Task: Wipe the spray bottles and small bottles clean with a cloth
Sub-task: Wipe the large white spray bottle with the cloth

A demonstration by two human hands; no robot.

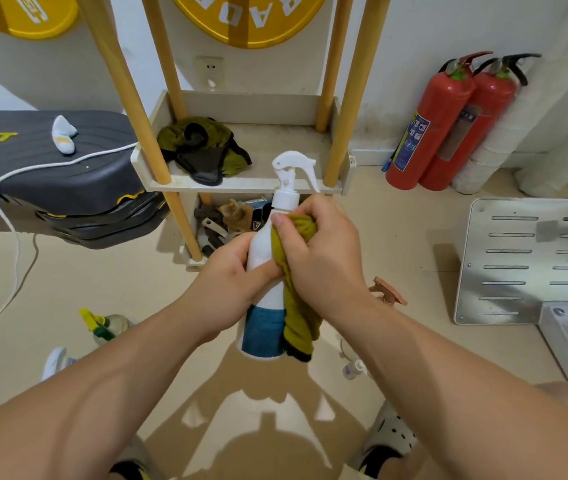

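A white spray bottle (264, 251) with a blue label and white trigger head is held upright in mid-air at the centre. My left hand (227, 282) grips its body from the left. My right hand (320, 251) presses an olive-green cloth (298, 306) against the bottle's right side; the cloth hangs down past the label. On the floor stand a yellow-and-green topped spray bottle (102, 325) at lower left, a brown trigger sprayer (388, 291) behind my right wrist, a small bottle (353, 368) under my right forearm and a white bottle (54, 362) partly hidden by my left arm.
A wooden-legged shelf unit (331, 133) stands ahead, with green and dark cloths (203, 147) on its shelf and clutter below. Two red fire extinguishers (449, 123) lean at the right wall. A grey perforated panel (518, 261) lies right, a black case (68, 174) with a white cord left.
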